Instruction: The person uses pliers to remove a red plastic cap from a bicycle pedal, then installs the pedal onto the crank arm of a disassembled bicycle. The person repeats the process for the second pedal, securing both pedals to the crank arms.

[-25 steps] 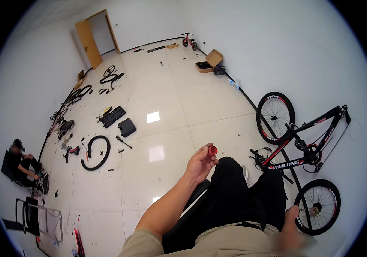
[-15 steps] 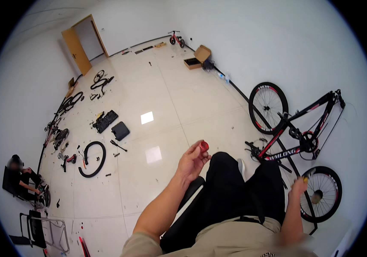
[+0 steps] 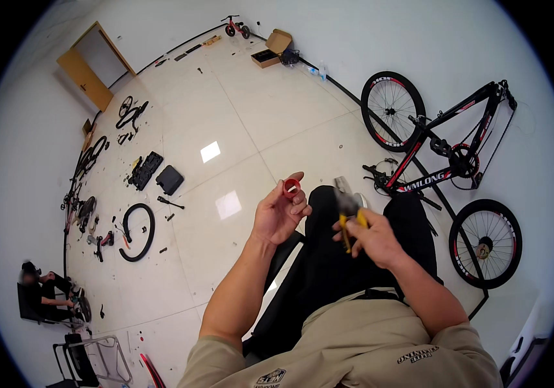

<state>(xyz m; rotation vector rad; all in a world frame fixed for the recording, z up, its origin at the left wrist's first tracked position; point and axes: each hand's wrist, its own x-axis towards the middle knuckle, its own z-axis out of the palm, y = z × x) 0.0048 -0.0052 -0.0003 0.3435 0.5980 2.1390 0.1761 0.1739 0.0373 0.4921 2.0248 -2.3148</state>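
Note:
Between the fingers of my left hand is a small red ring, its round opening turned toward me. My right hand grips a pair of pliers by the yellow handles. The metal head of the pliers points away from me and is blurred by motion. Both hands are above my lap, the pliers to the right of the ring and apart from it.
On the right, a black and red bicycle frame leans at the wall between two detached wheels. Loose parts, a tyre and a black tool case lie on the left floor. A seated person works at far left near a chair.
My right hand has swung in from beside the lower wheel to over my lap, bringing the pliers near the ring. My left hand has risen slightly in view, still holding the ring.

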